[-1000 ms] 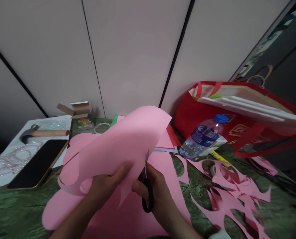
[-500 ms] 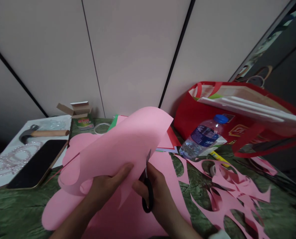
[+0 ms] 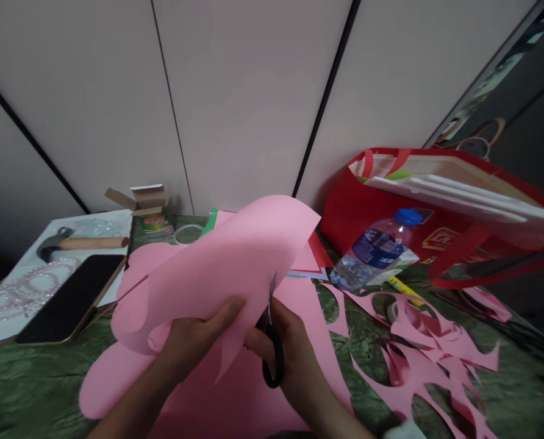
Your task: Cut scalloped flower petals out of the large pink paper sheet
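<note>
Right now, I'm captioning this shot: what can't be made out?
In the head view:
Left hand: most fingers, hidden behind the raised pink paper.
Scissors: how far open, obscured by the paper.
Red bag: right end, cut off by the picture's edge.
Green box: lettering, too small and blurred.

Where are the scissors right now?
In the head view, below centre, the scissors are in the right hand, just right of the left hand, a blade showing against the raised pink sheet.

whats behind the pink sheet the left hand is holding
Edges of red paper and green paper show behind the pink sheet, which covers what lies between and most fingers of the left hand.
</note>
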Available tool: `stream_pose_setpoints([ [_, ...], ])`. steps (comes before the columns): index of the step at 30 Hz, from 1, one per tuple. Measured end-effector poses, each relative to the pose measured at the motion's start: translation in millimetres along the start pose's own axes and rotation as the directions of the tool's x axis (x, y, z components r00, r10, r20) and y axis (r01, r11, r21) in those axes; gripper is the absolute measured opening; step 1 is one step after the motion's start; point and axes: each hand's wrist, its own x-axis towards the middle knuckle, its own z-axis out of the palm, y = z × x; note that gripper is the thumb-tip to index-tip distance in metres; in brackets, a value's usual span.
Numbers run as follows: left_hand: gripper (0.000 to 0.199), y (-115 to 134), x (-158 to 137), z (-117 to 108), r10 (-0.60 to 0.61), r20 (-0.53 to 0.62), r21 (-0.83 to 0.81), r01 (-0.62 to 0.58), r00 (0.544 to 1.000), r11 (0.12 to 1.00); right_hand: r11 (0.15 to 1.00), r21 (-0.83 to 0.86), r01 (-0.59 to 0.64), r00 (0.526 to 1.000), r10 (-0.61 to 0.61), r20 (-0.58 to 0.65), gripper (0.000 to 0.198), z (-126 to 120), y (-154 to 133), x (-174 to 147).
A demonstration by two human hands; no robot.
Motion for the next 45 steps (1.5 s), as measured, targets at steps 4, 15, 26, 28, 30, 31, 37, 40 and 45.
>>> stream_pose_setpoints([
  [4,0.021,4,-2,-1,-0.001,0.014,-0.018,0.002,1.0,1.0,1.0,-0.019,-0.016,1.0,0.016,0.0,0.021,0,1,0],
  [15,0.017,7,0,-5,-0.016,0.057,-0.035,0.018,0.998,0.999,0.995,-0.09,-0.041,0.999,0.041,-0.009,0.018,-2,3,2],
  [26,0.025,-1,8,-8,0.028,0.089,0.02,-0.03,0.996,0.999,0.989,-0.124,-0.083,0.996,0.08,-0.03,0.021,-1,-2,1],
  [28,0.027,-1,9,-8,0.027,0.076,0.027,-0.029,0.997,0.999,0.989,-0.128,-0.078,0.997,0.076,-0.023,0.018,-1,-3,0],
  [30,0.027,-2,9,-8,0.016,0.056,0.041,-0.018,0.998,0.999,0.989,-0.123,-0.085,0.996,0.082,-0.03,0.015,0,-4,0],
  [31,0.027,-2,9,-8,0.006,0.051,0.048,-0.008,0.999,0.999,0.988,-0.119,-0.093,0.995,0.089,-0.04,0.014,1,-5,0],
  [37,0.029,-4,13,-10,0.022,0.093,0.058,-0.028,0.995,0.998,0.987,-0.099,-0.13,0.989,0.122,-0.083,0.014,6,-9,3],
  [40,0.03,-4,14,-11,-0.001,0.095,0.073,-0.006,0.995,0.997,0.986,-0.084,-0.144,0.986,0.136,-0.094,0.013,6,-7,3],
  [45,0.027,1,12,-13,-0.036,0.079,0.089,0.029,0.996,0.996,0.984,-0.064,-0.164,0.981,0.156,-0.112,0.014,6,-4,3],
])
